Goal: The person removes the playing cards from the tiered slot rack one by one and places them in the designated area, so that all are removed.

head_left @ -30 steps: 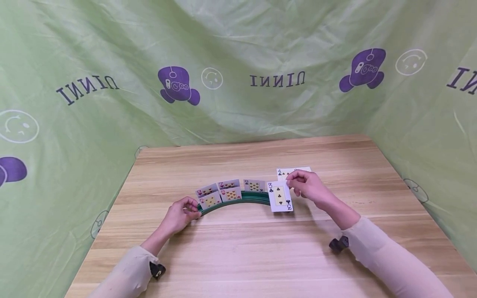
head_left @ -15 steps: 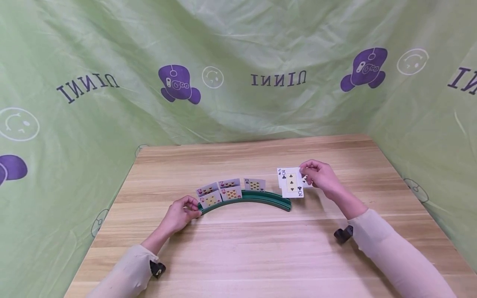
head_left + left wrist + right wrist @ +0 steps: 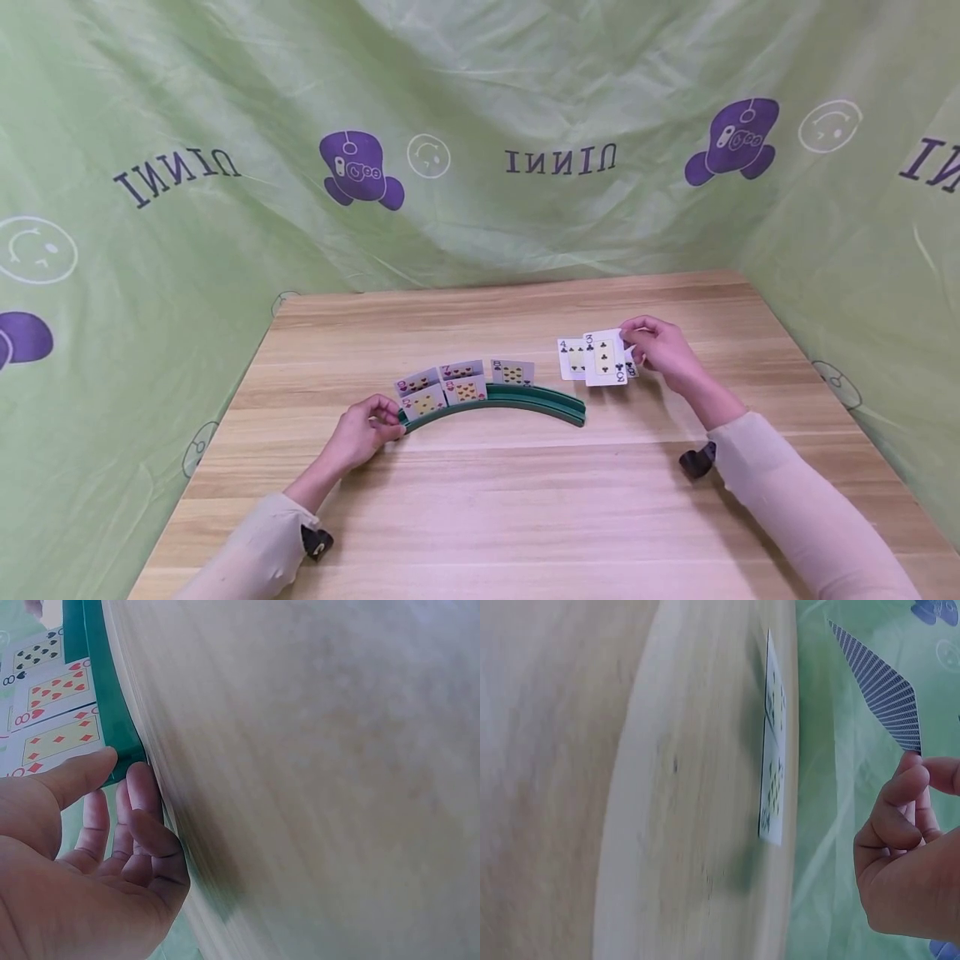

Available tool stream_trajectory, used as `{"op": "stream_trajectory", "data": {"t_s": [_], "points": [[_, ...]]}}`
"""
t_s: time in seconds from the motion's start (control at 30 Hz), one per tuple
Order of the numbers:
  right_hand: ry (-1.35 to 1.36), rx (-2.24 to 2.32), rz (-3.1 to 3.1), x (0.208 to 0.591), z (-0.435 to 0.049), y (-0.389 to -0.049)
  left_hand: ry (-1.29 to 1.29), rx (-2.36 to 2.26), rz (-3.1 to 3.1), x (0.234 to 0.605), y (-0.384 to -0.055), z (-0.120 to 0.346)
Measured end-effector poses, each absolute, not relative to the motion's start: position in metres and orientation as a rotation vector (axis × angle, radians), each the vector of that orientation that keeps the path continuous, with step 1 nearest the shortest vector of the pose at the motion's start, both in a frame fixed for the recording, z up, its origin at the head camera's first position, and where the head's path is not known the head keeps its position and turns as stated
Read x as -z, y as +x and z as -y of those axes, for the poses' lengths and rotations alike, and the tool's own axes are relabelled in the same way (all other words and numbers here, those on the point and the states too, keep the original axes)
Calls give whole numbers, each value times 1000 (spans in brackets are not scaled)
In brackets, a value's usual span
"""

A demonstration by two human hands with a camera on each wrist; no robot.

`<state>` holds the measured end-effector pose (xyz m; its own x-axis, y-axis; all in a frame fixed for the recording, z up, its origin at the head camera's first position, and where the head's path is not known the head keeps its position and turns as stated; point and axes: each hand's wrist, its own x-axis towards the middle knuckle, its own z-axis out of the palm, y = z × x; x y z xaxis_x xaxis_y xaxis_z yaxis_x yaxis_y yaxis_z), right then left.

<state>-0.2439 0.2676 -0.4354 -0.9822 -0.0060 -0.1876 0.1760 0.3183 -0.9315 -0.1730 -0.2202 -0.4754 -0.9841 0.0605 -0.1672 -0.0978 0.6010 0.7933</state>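
My left hand (image 3: 363,431) grips the left end of a green curved card holder (image 3: 536,401). In the left wrist view its thumb lies on the holder's front and the fingers are at the end. Playing cards stand in the holder: a diamonds card (image 3: 423,404), an eight of hearts (image 3: 467,389), two red cards behind them and an eight of spades (image 3: 513,373). My right hand (image 3: 663,350) pinches a three of clubs (image 3: 604,358) by its upper right edge. The right wrist view shows that card's striped back (image 3: 885,690) raised above the table.
Below the three of clubs, a four of clubs (image 3: 572,360) and another partly hidden black card (image 3: 632,365) lie overlapping on the wooden table (image 3: 480,500). A green printed cloth (image 3: 480,233) hangs around the back and sides.
My right hand has carried the three of clubs from the holder's right end rightward and back, over the cards lying on the table. The left hand has stayed put.
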Motion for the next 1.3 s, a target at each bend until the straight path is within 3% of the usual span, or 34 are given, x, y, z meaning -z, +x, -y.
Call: {"op": "stream_trajectory", "data": {"t_s": [1.3], "points": [[451, 1544, -2521, 456, -331, -273, -72, -1348, -2624, 475, -172, 220]]}}
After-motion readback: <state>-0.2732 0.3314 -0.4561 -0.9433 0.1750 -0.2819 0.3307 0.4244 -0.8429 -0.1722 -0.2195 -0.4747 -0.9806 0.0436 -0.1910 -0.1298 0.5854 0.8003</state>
